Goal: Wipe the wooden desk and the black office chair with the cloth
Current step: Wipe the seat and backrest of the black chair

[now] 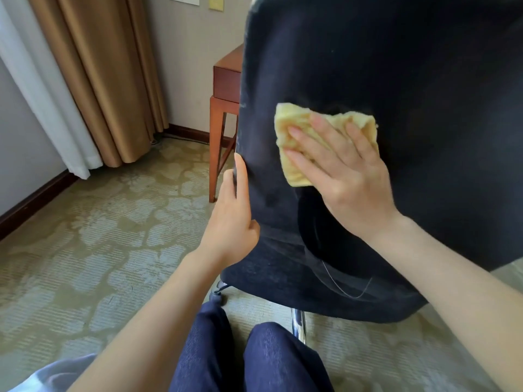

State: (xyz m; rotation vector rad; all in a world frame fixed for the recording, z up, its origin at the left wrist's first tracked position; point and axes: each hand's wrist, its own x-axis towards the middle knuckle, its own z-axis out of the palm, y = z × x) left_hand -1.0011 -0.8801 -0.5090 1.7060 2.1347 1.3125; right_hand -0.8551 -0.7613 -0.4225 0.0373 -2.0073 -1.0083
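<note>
The black office chair (410,80) fills the right of the view, its fabric back turned toward me. My right hand (348,176) lies flat with straight, spread fingers on a folded yellow cloth (294,123), pressing it against the chair back. My left hand (233,219) grips the chair back's left edge, thumb on the rear face and fingers wrapped round to the hidden front. Behind the chair's left edge shows a corner of the wooden desk (226,80), with a drawer front and one leg.
Brown and white curtains (93,80) hang at the left beside the wall. Patterned carpet (99,236) covers the floor. My knees in dark blue trousers (254,357) are at the bottom, close to the chair's chrome base (299,323).
</note>
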